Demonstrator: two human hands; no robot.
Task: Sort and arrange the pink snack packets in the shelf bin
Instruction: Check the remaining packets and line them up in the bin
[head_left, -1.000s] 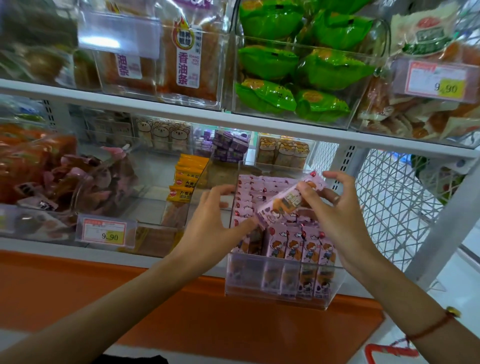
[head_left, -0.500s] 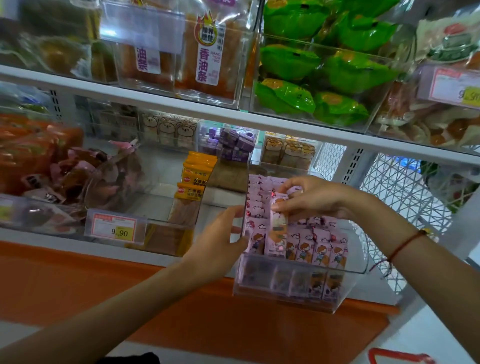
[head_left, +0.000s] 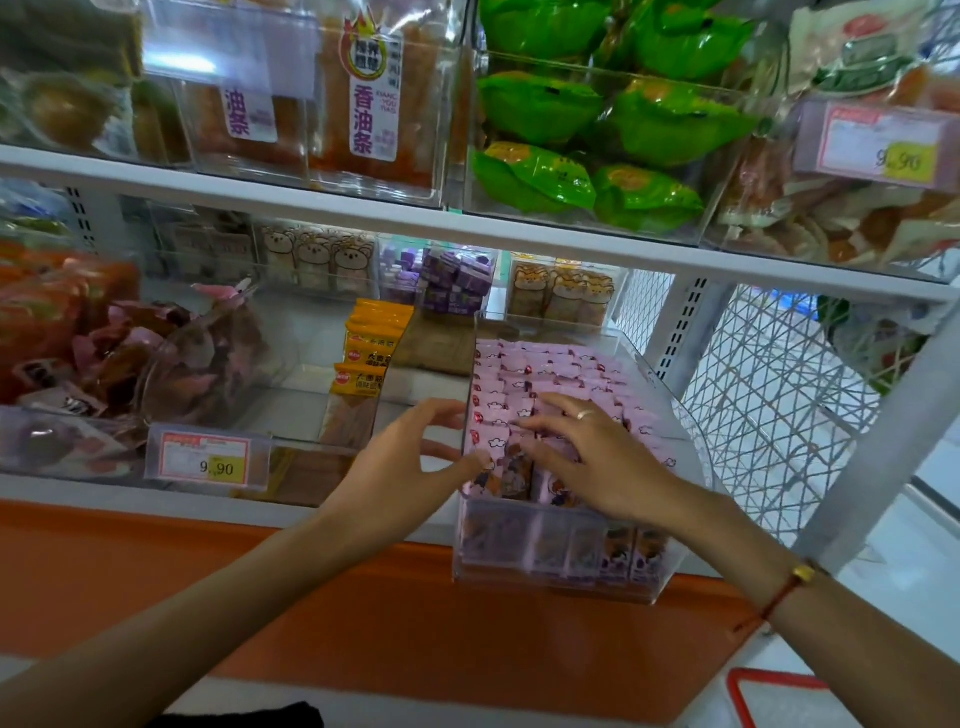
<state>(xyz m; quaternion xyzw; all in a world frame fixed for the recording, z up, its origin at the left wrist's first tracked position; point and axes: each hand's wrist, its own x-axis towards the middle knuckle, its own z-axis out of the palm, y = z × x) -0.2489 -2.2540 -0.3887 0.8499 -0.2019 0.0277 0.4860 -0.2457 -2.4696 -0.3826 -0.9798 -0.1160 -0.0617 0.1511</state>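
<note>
A clear plastic shelf bin (head_left: 680, 415) juts out over the shelf's front edge. It is filled with rows of pink snack packets (head_left: 550, 364) standing upright. My right hand (head_left: 592, 452) lies flat on the front rows, its straight fingers pointing left and pressing on the packet tops. My left hand (head_left: 405, 457) is at the bin's left wall with spread, relaxed fingers. Its thumb tip touches a packet at the front left corner. Neither hand holds a packet.
Left of the bin stand yellow snack packets (head_left: 371, 343) and a price tag (head_left: 208, 460). Purple boxes (head_left: 457, 283) sit behind. Green packets (head_left: 613, 119) fill a bin on the shelf above. A white wire mesh panel (head_left: 769, 415) closes the right side.
A second ago both hands held one pink packet above the bin. My right hand stood it among the front rows and now lies flat on the packets. My left hand moved to the bin's left wall.
</note>
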